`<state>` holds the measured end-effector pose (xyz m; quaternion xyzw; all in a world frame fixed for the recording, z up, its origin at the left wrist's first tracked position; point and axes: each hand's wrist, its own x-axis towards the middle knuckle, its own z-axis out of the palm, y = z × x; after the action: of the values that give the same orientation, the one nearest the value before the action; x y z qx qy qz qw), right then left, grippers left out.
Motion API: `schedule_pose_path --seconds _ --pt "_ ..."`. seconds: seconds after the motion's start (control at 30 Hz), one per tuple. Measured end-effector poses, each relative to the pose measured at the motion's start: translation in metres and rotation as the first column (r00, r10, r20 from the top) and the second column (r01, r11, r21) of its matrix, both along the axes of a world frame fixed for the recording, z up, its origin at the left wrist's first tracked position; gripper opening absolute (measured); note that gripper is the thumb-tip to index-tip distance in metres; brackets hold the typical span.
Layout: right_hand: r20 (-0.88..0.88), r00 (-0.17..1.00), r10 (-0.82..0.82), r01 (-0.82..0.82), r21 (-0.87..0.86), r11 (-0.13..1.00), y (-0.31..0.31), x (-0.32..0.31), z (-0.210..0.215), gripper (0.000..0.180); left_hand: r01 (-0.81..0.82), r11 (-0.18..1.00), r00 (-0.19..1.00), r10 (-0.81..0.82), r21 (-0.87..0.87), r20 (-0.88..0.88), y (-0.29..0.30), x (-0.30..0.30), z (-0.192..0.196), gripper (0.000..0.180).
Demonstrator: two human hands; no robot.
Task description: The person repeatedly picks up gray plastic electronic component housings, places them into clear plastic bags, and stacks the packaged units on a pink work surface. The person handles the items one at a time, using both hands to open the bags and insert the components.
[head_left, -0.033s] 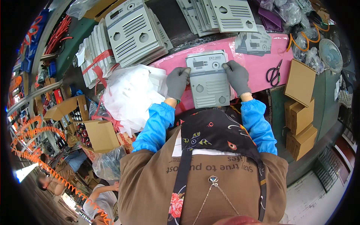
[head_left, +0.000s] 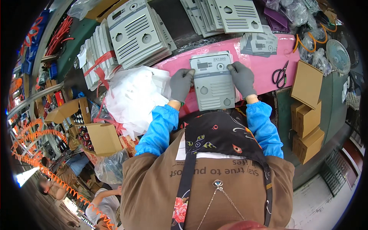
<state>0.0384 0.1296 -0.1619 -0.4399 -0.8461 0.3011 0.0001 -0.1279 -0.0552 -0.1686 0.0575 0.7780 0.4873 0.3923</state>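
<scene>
In front of my body lies a light grey metal front panel point(head_left: 215, 92) with slots, round holes and a printed face at its far end. My left hand point(head_left: 181, 84), in a grey glove, pinches the panel's left edge near the far end. At the opposite edge my right hand point(head_left: 242, 79), gloved alike, is closed with thumb and fingertips on the rim. Whether the fingertips grip the metal or a thin printed sheet on it is too small to tell. Beyond my right hand, several printed grey label sheets point(head_left: 258, 45) lie overlapping on the pink work surface point(head_left: 268, 73).
Stacks of similar panels point(head_left: 134, 36) stand far left, with another stack point(head_left: 237, 17) at the back. White backing paper point(head_left: 132, 96) heaps beside my left arm. To the right are black scissors point(head_left: 281, 74), cardboard boxes point(head_left: 306, 84) and a small fan point(head_left: 337, 56). People work at lower left.
</scene>
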Motion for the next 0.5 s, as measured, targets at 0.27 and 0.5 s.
schedule_pose_path --seconds 0.27,0.5 --pt "0.014 1.0 -0.008 0.008 0.003 1.0 -0.001 -0.001 -0.002 0.032 -0.024 1.0 0.999 0.024 0.012 -0.04 0.001 0.004 -0.006 0.028" --pt "0.019 1.0 0.005 -0.005 0.006 1.0 0.001 0.0 -0.005 0.031 -0.013 1.0 0.999 0.013 0.003 -0.051 0.001 0.002 -0.012 0.027"
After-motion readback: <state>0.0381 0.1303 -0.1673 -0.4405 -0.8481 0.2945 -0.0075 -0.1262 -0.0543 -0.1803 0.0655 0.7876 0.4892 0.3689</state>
